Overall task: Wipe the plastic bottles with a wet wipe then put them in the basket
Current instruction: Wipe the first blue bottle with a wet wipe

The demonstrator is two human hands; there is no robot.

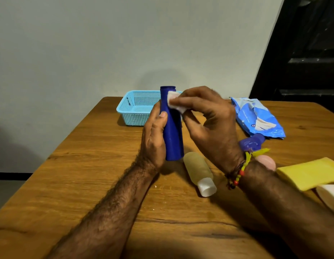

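My left hand [155, 135] grips a tall dark blue plastic bottle [172, 131] upright above the wooden table [87, 184]. My right hand [209, 124] pinches a white wet wipe [176, 102] against the bottle's upper part, near its neck. A light blue mesh basket [138, 109] stands behind the bottle at the table's far edge. A pale yellowish bottle with a white cap [198, 171] lies on its side just right of the blue bottle. Behind my right wrist, a purple bottle [253, 143] and a pink object [267, 162] are partly hidden.
A blue wet wipe pack [259, 118] lies at the far right of the table. A yellow cloth [310, 173] and a white object [330, 197] sit at the right edge. A grey wall stands behind the table, with a dark doorway at the right.
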